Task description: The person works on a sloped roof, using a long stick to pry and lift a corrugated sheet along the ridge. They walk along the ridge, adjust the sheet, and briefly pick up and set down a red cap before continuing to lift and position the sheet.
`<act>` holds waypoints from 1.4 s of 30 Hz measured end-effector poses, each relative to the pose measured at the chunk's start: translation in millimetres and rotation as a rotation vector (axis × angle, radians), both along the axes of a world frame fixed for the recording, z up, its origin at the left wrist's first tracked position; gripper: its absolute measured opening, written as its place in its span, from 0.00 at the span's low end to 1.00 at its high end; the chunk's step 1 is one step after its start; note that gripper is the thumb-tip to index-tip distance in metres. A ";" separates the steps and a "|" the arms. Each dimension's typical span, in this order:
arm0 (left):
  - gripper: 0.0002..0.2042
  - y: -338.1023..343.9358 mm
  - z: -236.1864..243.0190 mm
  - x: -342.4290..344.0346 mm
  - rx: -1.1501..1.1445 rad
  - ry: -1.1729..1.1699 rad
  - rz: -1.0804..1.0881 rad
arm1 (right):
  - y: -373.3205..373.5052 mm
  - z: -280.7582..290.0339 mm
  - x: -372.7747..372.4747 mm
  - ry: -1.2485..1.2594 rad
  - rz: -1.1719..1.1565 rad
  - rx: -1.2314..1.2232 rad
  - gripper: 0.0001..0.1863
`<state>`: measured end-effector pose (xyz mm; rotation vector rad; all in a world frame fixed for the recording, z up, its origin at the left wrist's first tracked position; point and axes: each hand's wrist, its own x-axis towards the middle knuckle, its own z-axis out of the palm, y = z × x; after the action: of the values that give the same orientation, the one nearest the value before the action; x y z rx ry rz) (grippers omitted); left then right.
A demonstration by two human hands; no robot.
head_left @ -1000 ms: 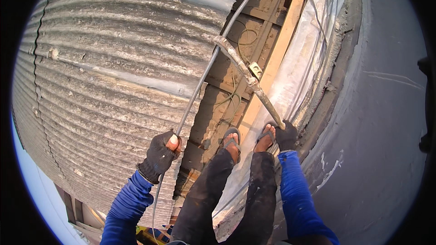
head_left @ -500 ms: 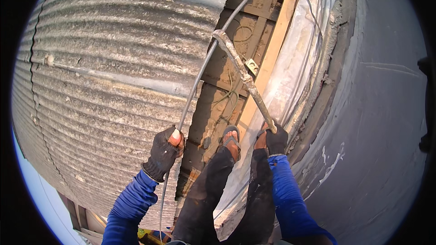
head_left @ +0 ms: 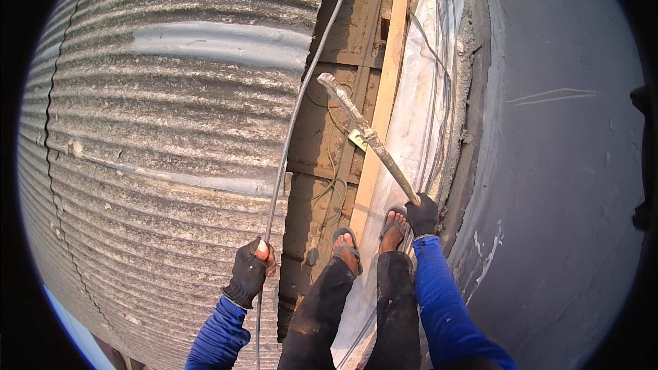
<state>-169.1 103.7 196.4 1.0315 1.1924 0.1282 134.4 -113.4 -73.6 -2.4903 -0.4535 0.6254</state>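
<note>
My left hand [head_left: 252,270], in a dark glove with bare thumb and fingertips, is wrapped round a long grey cable [head_left: 286,140]. The cable runs up past the edge of the corrugated roof sheets and hangs below my fist. My right hand [head_left: 423,215], also gloved, grips the lower end of a rough, crusted stick [head_left: 372,138]. The stick slants up and left, its slightly bent tip a little to the right of the cable. It passes in front of a white socket strip [head_left: 357,139].
Weathered corrugated roofing [head_left: 157,116] spreads on the left. Beside it lies a gap with brown battens and a thin green cord [head_left: 334,185]. My sandalled feet stand by a wooden beam [head_left: 388,89] and white sheeting [head_left: 415,82]. A dark smooth surface [head_left: 562,164] fills the right.
The stick's tip, earlier overlapping the cable, now appears apart from it. My view has shifted, and my right foot shows more fully. Both hands keep their holds.
</note>
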 end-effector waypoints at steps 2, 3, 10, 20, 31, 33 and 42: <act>0.24 1.9 1.7 0.5 -0.114 -0.085 0.062 | 3.5 3.4 12.4 0.088 -0.110 0.053 0.14; 0.24 2.6 2.1 0.8 -0.136 -0.032 0.024 | 5.9 8.9 18.3 0.158 -0.185 0.029 0.12; 0.20 -5.4 -31.1 20.7 -0.210 0.101 -0.109 | 12.6 138.7 41.6 0.150 -0.253 0.087 0.10; 0.19 -43.7 -102.5 50.7 0.239 0.271 -0.395 | -6.5 331.7 89.9 0.411 -0.137 -0.161 0.15; 0.36 -62.1 -151.7 66.5 0.056 0.606 -0.511 | -51.2 316.4 62.7 0.493 -0.072 -0.272 0.12; 0.37 -59.2 -170.1 69.1 0.038 0.645 -0.598 | -58.4 306.9 53.4 0.545 -0.110 -0.281 0.14; 0.29 -81.6 -245.6 91.3 0.118 0.616 -0.709 | -92.4 269.8 12.4 0.669 -0.297 -0.222 0.12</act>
<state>-77.8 22.1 -49.2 1.6068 1.2902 -0.7278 146.8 -205.8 196.2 -2.2852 0.2451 1.3602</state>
